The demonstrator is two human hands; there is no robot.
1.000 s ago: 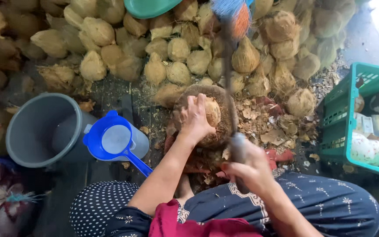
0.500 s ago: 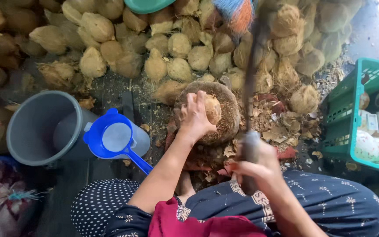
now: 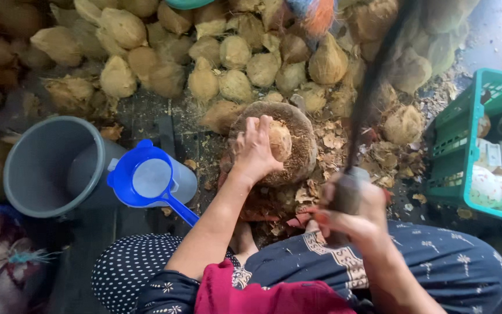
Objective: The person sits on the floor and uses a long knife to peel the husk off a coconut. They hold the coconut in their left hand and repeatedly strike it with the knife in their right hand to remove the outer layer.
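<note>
Looking down past our knees, we see a big heap of husked coconuts (image 3: 204, 58) filling the far side of the floor, and in front of it a grey bucket (image 3: 47, 168) on our left with a blue jug (image 3: 149, 180) resting against its rim. On our right, a green crate (image 3: 454, 157) holds a few peeled white coconuts (image 3: 492, 189). Between these sits the round wooden chopping block (image 3: 306, 145), ringed by husk scraps (image 3: 332, 139), and the coconut (image 3: 280, 139) we are working on lies on top of that block, under our fingers. Our left hand (image 3: 254, 151) is curled over the coconut, fingers wrapped on its near side and pressing it to the block, just as it was a second ago. What has changed is on the other side: our right hand (image 3: 350, 212) is closed tight round the handle of a long chopping knife (image 3: 373, 87), and the blade, which a second ago was low beside the block, now stands lifted and blurred, streaking up across the heap. We judge that the blade is mid-swing while the coconut stays pinned in one place, so the fingers on it lie close to where the edge would land.
</note>
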